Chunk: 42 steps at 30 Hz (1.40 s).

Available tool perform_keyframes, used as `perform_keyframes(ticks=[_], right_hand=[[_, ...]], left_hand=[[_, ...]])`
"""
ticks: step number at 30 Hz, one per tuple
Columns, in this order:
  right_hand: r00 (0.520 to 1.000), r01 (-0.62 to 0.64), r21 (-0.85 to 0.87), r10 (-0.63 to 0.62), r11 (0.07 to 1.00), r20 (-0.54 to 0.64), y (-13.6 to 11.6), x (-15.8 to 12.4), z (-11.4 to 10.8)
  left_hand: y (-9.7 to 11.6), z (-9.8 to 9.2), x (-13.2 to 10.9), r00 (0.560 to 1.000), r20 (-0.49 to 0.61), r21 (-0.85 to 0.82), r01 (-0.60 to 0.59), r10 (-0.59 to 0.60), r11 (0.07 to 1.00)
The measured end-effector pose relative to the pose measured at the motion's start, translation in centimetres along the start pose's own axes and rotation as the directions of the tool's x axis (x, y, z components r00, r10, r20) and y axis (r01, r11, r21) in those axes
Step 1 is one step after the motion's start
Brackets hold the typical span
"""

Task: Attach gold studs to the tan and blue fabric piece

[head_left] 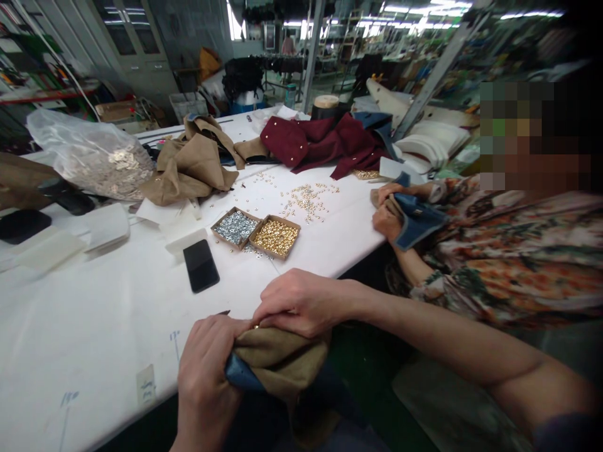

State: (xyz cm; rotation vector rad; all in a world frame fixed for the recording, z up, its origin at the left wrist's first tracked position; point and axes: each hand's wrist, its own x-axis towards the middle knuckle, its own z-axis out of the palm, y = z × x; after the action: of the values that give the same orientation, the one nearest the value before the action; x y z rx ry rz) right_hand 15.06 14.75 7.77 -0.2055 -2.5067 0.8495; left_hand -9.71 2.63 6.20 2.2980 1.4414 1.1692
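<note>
A brown cloth piece with a blue underside (287,358) is held over the near edge of the white table (117,326). My left hand (210,358) is closed on its left side, the thumb at the top edge. From the right, my right hand (301,301) pinches the same top edge, where a small gold stud (257,326) shows between the two hands. Beyond them sit a box of silver rings (235,227) and a box of gold studs (276,236), side by side. Part of the cloth hangs below the hands in shadow.
A black phone (201,265) lies left of the boxes. Loose gold studs (306,201), brown cloth (191,163), maroon cloth (325,141) and a clear plastic bag (94,157) are farther back. At right, a person's hands (389,210) hold blue cloth (419,220).
</note>
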Motion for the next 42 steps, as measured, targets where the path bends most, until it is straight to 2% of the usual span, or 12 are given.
perform_keyframes(ticks=[3, 6, 9, 11, 17, 23, 27, 30, 33, 36, 39, 42], right_hand=[[0.999, -0.001, 0.000, 0.001, 1.000, -0.037, 0.0, -0.2, 0.3], [0.996, -0.068, 0.080, 0.073, 0.994, -0.057, -0.1, -0.4, 0.7], [0.985, -0.142, 0.200, 0.159, 0.969, -0.069, -0.2, -0.5, 0.9], [0.984, -0.145, 0.223, 0.164, 0.964, -0.067, -0.2, -0.5, 0.8], [0.998, -0.061, 0.225, 0.063, 0.972, -0.003, -0.4, -0.3, -0.3], [0.961, -0.267, 0.361, 0.274, 0.894, 0.031, -0.6, -0.1, 0.1], [0.942, -0.323, 0.290, 0.334, 0.901, 0.010, -0.6, -0.4, 0.8], [0.902, -0.390, 0.307, 0.428, 0.868, -0.066, -0.8, -0.6, 1.1], [0.850, -0.457, 0.347, 0.517, 0.819, -0.101, -0.8, -1.0, 1.2], [0.819, -0.509, 0.345, 0.567, 0.789, -0.090, -0.3, -1.5, 1.4], [0.769, -0.564, 0.391, 0.636, 0.727, -0.071, 0.6, -1.8, 2.0], [0.708, -0.624, 0.438, 0.705, 0.647, -0.033, 1.1, -1.6, 2.7]], left_hand=[[0.9, 0.2, 0.0, 0.998, -0.031, -0.013, 0.058, -0.058, 0.998], [1.5, 0.4, 0.0, 0.997, -0.043, -0.034, 0.068, -0.070, 0.997], [1.5, 0.5, -0.2, 0.996, -0.042, -0.053, 0.071, -0.074, 0.996], [1.1, 0.5, -0.4, 0.997, -0.027, -0.061, 0.074, -0.075, 0.995], [-0.1, 0.1, -0.7, 0.996, 0.030, -0.021, -0.084, 0.084, 0.996], [-0.7, 0.0, -1.1, 0.987, 0.097, 0.023, -0.134, 0.131, 0.991], [-0.7, 0.3, -1.4, 0.995, 0.089, -0.015, -0.045, 0.046, 0.999], [-0.1, 0.5, -1.1, 0.991, 0.066, -0.054, 0.124, -0.120, 0.991], [0.4, 0.6, -0.5, 0.932, 0.091, -0.093, 0.360, -0.352, 0.928], [0.1, 0.6, -0.2, 0.854, 0.191, -0.098, 0.507, -0.484, 0.856], [-0.3, 0.5, 0.0, 0.819, 0.268, -0.071, 0.543, -0.508, 0.837], [-0.2, 0.4, 0.0, 0.831, 0.273, -0.054, 0.516, -0.484, 0.855]])
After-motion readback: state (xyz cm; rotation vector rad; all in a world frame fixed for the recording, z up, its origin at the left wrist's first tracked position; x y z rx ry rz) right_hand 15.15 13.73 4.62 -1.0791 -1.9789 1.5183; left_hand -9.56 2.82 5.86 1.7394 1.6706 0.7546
